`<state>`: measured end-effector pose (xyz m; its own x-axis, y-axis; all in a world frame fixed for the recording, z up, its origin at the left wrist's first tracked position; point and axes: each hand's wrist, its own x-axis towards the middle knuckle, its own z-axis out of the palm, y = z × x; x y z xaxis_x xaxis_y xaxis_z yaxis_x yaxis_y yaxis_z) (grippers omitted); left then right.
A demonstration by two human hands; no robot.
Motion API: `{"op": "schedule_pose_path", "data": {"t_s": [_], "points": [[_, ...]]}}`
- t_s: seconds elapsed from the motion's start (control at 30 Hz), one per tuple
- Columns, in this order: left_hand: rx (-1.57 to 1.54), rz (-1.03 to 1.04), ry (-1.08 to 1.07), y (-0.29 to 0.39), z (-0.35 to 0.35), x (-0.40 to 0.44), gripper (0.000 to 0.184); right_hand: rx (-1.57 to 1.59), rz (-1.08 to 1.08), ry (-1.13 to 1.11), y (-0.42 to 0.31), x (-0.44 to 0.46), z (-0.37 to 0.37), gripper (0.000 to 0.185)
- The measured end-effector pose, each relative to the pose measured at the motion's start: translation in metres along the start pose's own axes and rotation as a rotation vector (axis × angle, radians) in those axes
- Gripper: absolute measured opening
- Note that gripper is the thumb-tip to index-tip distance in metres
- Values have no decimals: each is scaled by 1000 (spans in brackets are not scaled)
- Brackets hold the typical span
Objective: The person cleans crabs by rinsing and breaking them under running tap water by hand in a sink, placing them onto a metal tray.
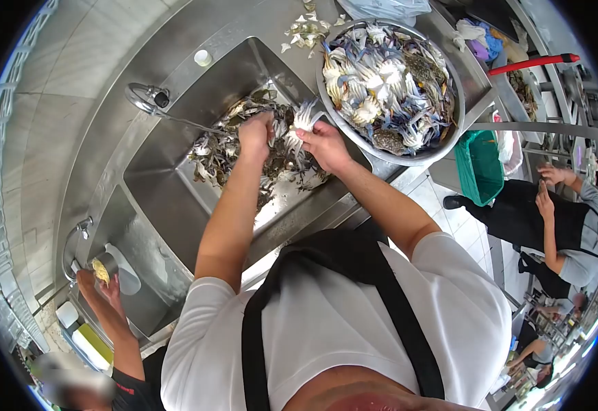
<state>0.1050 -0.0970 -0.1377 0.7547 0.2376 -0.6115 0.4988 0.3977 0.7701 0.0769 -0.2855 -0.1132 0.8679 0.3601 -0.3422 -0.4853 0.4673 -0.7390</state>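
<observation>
My right hand (325, 147) grips a crab piece (304, 118) with its pale underside and legs showing, above the right part of the sink. Close beside it, my left hand (256, 135) is closed with its fingertips turned down into the pile; what it holds is hidden. Below both hands a heap of dark crab shells and pieces (210, 156) lies in the metal sink (168, 198). Just right of my right hand stands a large round metal bowl (460, 103), heaped with blue and white crabs (388, 82).
A faucet (149, 103) reaches over the sink's left side. Shell scraps (307, 31) and a white cup (203, 57) sit on the counter. At lower left, a co-worker's hands (107, 288) hold a yellowish item at another basin. A green-lined bin (478, 168) and more people are at right.
</observation>
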Motion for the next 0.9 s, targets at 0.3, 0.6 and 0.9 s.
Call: {"op": "schedule_pose_path", "data": {"t_s": [0.3,0.6,0.9], "points": [[339,96,-411,112,58,56,31,-124,330,45,36,2,13,26],[186,131,-59,134,-115,53,22,-210,305,-18,70,44,58,27],[313,327,217,133,-143,-33,28,108,253,-243,54,130,177,17]]}}
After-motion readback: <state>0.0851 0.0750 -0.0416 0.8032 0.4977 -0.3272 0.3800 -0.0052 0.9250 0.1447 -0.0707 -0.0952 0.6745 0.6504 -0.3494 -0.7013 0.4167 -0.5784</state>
